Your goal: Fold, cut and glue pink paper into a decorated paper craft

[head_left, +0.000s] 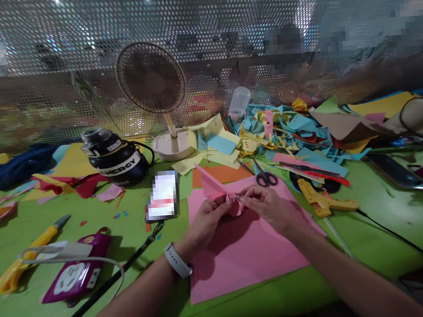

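Note:
A folded piece of pink paper (213,183) is held between both hands, its pointed part sticking up to the left. My left hand (211,218) pinches its lower left side, thumb on top. My right hand (266,207) grips its right edge with thumb and fingertips close together. Beneath them lie large pink sheets (239,267) on the green table. Just behind the right hand are black-handled scissors (266,178), and an orange sheet (221,175) lies behind the pink ones.
A yellow glue gun (323,200) lies at right, a phone (162,196) and black bottle (116,157) at left. Behind stand a fan (151,78) and a heap of paper scraps (281,125). A yellow cutter (31,253) and purple power bank (78,272) lie at far left.

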Motion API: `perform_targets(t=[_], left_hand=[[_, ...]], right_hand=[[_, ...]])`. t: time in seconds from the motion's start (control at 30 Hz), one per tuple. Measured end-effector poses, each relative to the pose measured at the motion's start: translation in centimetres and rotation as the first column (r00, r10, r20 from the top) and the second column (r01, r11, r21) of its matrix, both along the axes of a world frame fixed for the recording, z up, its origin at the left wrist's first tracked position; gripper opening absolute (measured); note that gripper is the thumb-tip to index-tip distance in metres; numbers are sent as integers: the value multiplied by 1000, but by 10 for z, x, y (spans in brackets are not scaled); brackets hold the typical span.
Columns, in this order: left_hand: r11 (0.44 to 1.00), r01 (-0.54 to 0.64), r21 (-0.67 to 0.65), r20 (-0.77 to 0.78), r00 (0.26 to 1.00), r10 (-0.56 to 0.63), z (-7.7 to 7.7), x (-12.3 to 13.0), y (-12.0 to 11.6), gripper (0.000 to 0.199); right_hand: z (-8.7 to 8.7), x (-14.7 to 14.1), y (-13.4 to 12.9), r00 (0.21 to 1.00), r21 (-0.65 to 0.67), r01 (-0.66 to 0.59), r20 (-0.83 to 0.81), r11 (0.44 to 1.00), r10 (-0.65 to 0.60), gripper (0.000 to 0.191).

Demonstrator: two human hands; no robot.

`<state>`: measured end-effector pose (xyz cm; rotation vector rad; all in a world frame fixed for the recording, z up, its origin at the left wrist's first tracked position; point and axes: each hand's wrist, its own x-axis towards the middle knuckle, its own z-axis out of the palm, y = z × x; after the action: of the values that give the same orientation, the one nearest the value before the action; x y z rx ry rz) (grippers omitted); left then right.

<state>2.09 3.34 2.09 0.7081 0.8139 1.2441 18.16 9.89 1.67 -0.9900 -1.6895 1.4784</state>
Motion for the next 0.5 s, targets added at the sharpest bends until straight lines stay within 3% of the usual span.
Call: perform_targets(t=[0.5], left_hand=[[999,-32,-19,-58,998,31,-3,-1,0,19]], right_hand=[[-3,0,1,999,54,-25,34,998,23,17]])
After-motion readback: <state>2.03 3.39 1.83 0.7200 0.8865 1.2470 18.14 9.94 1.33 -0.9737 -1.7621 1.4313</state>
